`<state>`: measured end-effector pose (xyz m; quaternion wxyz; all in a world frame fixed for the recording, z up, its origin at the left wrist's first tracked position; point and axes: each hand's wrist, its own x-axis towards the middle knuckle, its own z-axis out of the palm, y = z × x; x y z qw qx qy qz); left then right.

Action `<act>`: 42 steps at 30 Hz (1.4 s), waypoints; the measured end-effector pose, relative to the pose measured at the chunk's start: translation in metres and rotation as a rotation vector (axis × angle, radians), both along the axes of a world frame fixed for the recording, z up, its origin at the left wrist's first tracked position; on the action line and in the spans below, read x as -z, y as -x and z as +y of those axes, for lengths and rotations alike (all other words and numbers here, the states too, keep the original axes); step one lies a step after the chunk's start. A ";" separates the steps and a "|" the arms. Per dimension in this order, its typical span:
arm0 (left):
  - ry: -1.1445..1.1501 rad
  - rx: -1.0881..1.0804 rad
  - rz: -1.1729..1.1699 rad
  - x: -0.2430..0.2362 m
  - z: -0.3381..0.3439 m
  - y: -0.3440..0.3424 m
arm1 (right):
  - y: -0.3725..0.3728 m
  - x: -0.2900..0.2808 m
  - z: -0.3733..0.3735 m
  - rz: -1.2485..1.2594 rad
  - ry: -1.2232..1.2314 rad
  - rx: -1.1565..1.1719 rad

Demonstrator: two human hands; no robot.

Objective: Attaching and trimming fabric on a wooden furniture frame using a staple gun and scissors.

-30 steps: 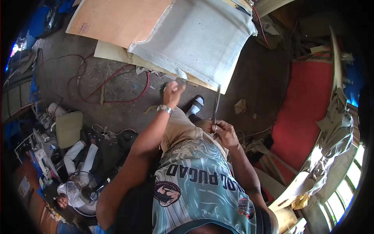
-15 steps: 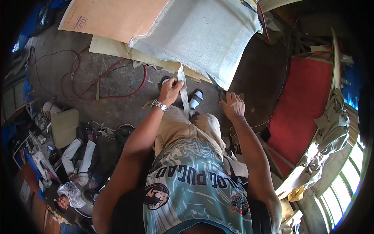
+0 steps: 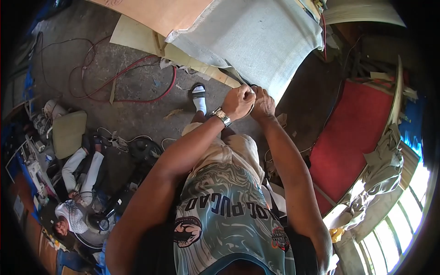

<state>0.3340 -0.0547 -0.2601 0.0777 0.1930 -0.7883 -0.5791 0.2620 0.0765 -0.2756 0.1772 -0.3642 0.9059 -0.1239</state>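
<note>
The pale grey fabric (image 3: 250, 39) lies over tan boards (image 3: 135, 34) at the top, its lower edge cut into a narrow strip (image 3: 233, 73). My left hand (image 3: 238, 101), wearing a metal watch, grips that strip with curled fingers at the edge. Beside it, touching or nearly touching, my right hand (image 3: 263, 103) is closed on dark scissors (image 3: 252, 86), mostly hidden by both hands at the fabric's edge.
A red padded panel (image 3: 346, 133) stands on the right, with crumpled grey cloth along it. Red hoses (image 3: 137, 101) loop on the floor at upper left. A seated person (image 3: 85, 176) is at lower left beside a fan, an olive cushion (image 3: 68, 133) and a cluttered bench.
Both hands have moved up and together at the fabric's edge, my left hand shifting right. The scissors and dangling strip, seen earlier, are now mostly covered by my hands.
</note>
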 end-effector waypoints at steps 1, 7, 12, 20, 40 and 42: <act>-0.010 0.028 -0.028 -0.001 -0.002 -0.003 | 0.001 -0.001 -0.002 -0.002 -0.067 -0.022; 0.031 0.145 -0.042 -0.001 -0.020 -0.028 | 0.004 -0.006 -0.007 -0.016 -0.175 -0.103; 0.057 0.191 -0.097 -0.004 -0.024 -0.027 | 0.004 -0.010 -0.011 -0.115 -0.266 -0.076; 0.179 0.294 -0.233 0.008 -0.030 -0.050 | 0.004 -0.011 -0.023 -0.009 -0.161 -0.081; 0.183 0.299 -0.182 0.005 -0.032 -0.064 | 0.010 0.008 -0.031 -0.046 -0.030 -0.167; 0.176 0.306 -0.186 0.000 -0.035 -0.065 | 0.008 0.005 -0.032 -0.049 -0.051 -0.144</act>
